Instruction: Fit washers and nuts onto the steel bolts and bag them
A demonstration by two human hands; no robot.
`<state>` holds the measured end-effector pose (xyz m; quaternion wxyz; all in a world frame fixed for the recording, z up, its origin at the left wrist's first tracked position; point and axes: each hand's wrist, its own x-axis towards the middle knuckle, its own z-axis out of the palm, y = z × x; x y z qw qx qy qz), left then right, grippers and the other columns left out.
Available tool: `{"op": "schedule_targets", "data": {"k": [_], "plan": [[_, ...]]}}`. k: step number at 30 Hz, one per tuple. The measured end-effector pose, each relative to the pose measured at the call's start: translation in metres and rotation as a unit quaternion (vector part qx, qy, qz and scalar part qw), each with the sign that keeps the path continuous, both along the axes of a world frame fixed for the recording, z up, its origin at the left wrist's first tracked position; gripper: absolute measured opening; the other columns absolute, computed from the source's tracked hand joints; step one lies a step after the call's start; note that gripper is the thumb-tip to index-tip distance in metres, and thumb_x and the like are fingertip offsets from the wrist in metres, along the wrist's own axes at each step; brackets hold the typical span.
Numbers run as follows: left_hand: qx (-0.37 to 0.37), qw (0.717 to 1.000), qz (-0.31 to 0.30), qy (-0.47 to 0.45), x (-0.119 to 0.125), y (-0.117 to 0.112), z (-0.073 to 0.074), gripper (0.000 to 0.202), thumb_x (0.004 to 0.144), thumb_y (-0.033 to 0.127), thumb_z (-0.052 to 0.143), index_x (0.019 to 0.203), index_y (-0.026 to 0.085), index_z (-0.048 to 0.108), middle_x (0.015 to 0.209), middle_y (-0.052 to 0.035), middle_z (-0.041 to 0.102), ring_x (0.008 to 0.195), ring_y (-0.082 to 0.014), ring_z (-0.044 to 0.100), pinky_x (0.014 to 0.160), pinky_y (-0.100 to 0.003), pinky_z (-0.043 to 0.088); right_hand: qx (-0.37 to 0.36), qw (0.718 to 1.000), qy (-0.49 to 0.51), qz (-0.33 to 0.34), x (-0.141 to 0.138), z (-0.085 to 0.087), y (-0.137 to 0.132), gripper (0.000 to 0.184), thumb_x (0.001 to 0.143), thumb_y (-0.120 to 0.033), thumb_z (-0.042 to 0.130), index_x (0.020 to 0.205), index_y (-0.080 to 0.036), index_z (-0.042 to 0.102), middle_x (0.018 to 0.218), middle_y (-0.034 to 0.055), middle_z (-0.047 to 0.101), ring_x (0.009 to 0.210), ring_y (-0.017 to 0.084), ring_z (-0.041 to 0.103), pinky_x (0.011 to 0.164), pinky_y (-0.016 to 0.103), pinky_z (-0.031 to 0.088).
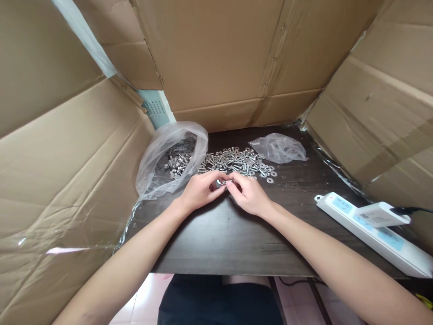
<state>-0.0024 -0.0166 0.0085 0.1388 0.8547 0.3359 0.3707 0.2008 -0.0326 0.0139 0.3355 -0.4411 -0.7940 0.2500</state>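
Observation:
My left hand (pixel 202 189) and my right hand (pixel 248 193) meet over the dark table (pixel 216 239), fingertips pinched together on a small metal bolt (pixel 223 182) with a nut or washer on it. Just beyond the fingers lies a loose pile of bolts, nuts and washers (pixel 238 162). To the left of my left hand an open clear plastic bag (pixel 169 162) holds more assembled fasteners (pixel 177 163). A second, smaller crumpled plastic bag (pixel 279 147) lies behind the pile to the right.
Cardboard walls (pixel 67 158) surround the table on the left, back and right. A white power strip (pixel 372 232) with a plugged adapter (pixel 380 213) lies at the right front edge. The table's near edge runs above my lap.

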Motion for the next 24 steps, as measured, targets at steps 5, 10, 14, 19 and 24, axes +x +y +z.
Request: {"op": "schedule_targets", "data": {"k": [5,10,14,19,24], "plan": [[0.000,1.000,-0.002,0.001,-0.0003,0.0003,0.0003,0.014,0.093,0.020,0.065,0.107,0.018,0.066,0.093,-0.0004,0.073,0.060,-0.0081,0.063,0.061,-0.020,0.051,0.000,1.000,-0.003,0.000,0.0000,-0.0009,0.0007,0.020,0.100,-0.032,0.045,0.093,-0.021,0.060,0.065,-0.0023,0.055,0.057,0.015,0.049,0.061,0.028,0.032],[0.002,1.000,-0.003,-0.003,-0.0007,0.0002,0.0003,0.013,0.093,0.021,0.065,0.106,0.018,0.066,0.092,-0.0006,0.073,0.060,-0.0081,0.063,0.061,-0.020,0.051,0.004,1.000,-0.007,-0.002,-0.0001,-0.0006,0.0004,0.021,0.101,-0.032,0.045,0.093,-0.021,0.061,0.066,-0.0020,0.056,0.058,0.015,0.050,0.062,0.028,0.033],[0.006,1.000,-0.002,0.002,-0.0002,0.0000,0.0009,0.011,0.094,0.022,0.064,0.105,0.018,0.066,0.092,-0.0011,0.074,0.060,-0.0083,0.063,0.061,-0.020,0.051,-0.001,1.000,-0.009,0.000,0.0003,0.0004,-0.0001,0.020,0.101,-0.031,0.046,0.092,-0.020,0.060,0.065,-0.0021,0.057,0.057,0.015,0.049,0.061,0.027,0.033],[0.006,1.000,-0.011,-0.003,-0.0005,0.0004,0.0013,0.012,0.096,0.024,0.064,0.106,0.018,0.068,0.096,-0.0019,0.075,0.061,-0.0083,0.062,0.061,-0.020,0.051,0.000,1.000,-0.011,-0.005,0.0002,0.0002,-0.0005,0.015,0.098,-0.030,0.050,0.097,-0.020,0.061,0.063,-0.0029,0.056,0.055,0.015,0.049,0.060,0.027,0.033],[-0.002,1.000,-0.011,0.002,-0.0006,0.0005,0.0009,0.012,0.096,0.025,0.064,0.105,0.018,0.068,0.096,-0.0021,0.075,0.062,-0.0086,0.063,0.062,-0.020,0.051,-0.004,1.000,-0.007,-0.003,0.0000,-0.0010,-0.0003,0.013,0.096,-0.029,0.051,0.095,-0.020,0.060,0.062,-0.0032,0.056,0.054,0.014,0.049,0.058,0.027,0.032]]}}
